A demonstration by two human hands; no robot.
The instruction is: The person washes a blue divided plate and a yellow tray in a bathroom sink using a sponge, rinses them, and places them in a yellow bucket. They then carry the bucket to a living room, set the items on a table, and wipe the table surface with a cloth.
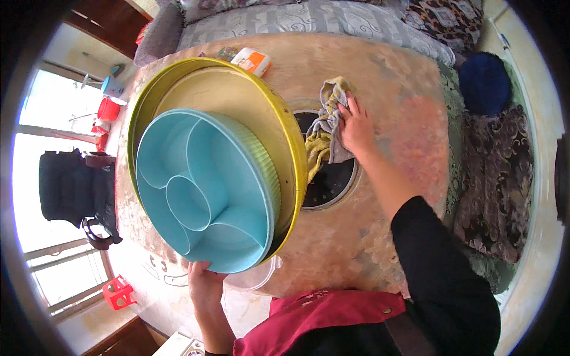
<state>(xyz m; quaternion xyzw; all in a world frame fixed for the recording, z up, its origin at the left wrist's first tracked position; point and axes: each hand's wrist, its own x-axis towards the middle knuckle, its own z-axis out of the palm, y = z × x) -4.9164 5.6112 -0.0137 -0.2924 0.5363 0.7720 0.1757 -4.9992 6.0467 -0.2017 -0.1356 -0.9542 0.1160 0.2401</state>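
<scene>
My left hand point(206, 288) grips the lower rim of a round light-blue divided tray point(199, 154), which is tilted up and has several curved compartments around a round middle cup. A larger round yellow basin point(291, 151) shows behind the tray; whether my left hand also holds it, I cannot tell. My right hand point(355, 127) is on a crumpled grey and yellow cloth point(325, 124). The cloth lies over a round black panel point(332, 183) with a metal rim, set in the tabletop. The basin hides the panel's left part.
A brown marbled table point(350, 249) spreads underneath. At its far side lies a white and orange packet point(251, 61). A clear plastic container point(252, 276) sits by the near edge. A grey sofa point(309, 26) stands beyond, a black chair point(65, 184) and red stool point(119, 292) at left.
</scene>
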